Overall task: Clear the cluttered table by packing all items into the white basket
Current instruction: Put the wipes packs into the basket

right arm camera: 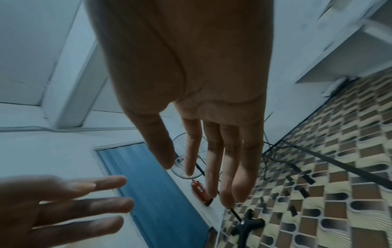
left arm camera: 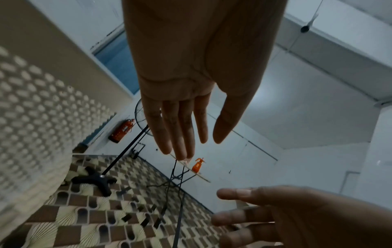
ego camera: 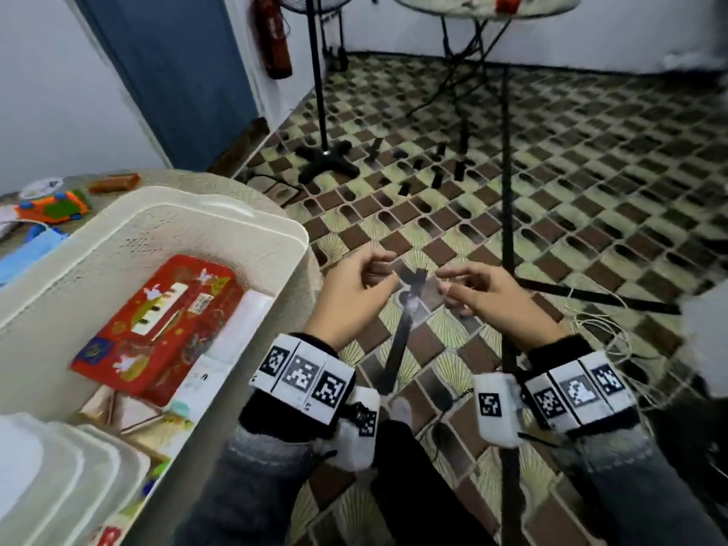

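Observation:
The white basket stands on the round table at the left of the head view. It holds a red tissue box, stacked white containers and some papers. An orange and green toy, a brown bar and a blue mask lie on the table behind the basket. My left hand and right hand hover over the tiled floor, right of the basket. Both are empty, and the wrist views show their fingers straight and relaxed.
A thin black pole rises just beyond my right hand. A fan stand base sits on the floor ahead, and white cables lie to the right. A fire extinguisher hangs beside the blue door. A second round table stands far back.

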Available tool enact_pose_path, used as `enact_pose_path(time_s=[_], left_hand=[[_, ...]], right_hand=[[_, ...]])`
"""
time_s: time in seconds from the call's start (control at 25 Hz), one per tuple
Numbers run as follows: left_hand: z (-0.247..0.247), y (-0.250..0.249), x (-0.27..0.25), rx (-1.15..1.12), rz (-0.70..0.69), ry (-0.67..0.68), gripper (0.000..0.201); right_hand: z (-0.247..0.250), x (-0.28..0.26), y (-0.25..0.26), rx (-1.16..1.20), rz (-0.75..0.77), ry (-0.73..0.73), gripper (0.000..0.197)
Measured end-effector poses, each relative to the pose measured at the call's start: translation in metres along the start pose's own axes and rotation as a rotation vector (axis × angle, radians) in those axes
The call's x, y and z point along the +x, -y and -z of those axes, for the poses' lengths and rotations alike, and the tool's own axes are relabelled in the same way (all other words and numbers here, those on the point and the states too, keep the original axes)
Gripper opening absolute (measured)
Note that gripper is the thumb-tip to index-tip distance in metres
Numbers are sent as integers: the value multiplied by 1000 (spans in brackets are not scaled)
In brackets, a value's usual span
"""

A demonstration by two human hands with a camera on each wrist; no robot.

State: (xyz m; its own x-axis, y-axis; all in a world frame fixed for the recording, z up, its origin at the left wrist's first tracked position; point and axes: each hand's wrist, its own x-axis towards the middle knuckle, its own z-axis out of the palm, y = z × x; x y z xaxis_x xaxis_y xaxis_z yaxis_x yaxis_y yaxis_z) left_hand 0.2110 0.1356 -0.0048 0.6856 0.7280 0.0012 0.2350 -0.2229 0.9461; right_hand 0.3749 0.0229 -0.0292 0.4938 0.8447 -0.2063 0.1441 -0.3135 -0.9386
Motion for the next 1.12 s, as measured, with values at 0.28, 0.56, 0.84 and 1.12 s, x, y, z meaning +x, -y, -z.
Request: enact_pose_path(time_s=[0.28,0.56,0.84,1.12], left_hand=[[-41,57,71,16,171,99,22],[-62,72,192,44,293,-53,21],[-52,77,252,92,368,-268,18],[4,130,311,19,462,-492,16]], right_hand=[[40,64,-49,2,-174,12,14],[90,207,-62,-134,-241,215,21],[90,320,-41,-215,-180,414,22],[41,431,-13,-247,-103,589,26]])
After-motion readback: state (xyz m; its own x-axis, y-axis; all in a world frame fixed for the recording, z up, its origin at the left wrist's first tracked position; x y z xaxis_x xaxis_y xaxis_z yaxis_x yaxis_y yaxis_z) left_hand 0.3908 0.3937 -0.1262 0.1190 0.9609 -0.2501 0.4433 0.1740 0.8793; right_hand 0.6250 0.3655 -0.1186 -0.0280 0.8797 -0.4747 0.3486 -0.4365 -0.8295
